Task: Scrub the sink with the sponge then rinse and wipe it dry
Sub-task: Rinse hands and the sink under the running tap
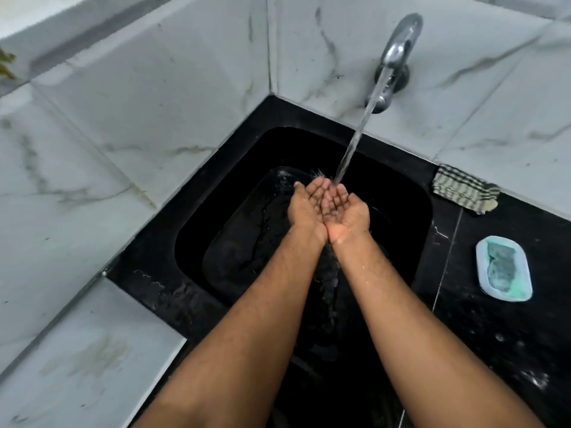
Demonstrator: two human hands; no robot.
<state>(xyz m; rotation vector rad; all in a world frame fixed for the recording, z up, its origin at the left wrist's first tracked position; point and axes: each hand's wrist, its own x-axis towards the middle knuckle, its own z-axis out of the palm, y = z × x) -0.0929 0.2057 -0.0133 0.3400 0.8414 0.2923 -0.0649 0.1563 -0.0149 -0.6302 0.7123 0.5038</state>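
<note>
A black sink [222, 193] is set into a black counter in a tiled corner. A chrome tap [397, 57] on the back wall runs, and its stream [355, 140] falls into my hands. My left hand [304, 210] and my right hand [346, 211] are pressed side by side, palms up and cupped, over the middle of the sink, catching the water. Neither hand holds anything. A green sponge [502, 267] lies in a pale blue dish [482, 251] on the counter to the right. A striped folded cloth [463, 188] lies at the back right by the wall.
White marble-pattern tiles [139, 118] cover the walls to the left and behind. A white tiled ledge [92, 350] borders the counter at the near left. The black counter [494, 335] on the right is wet with droplets.
</note>
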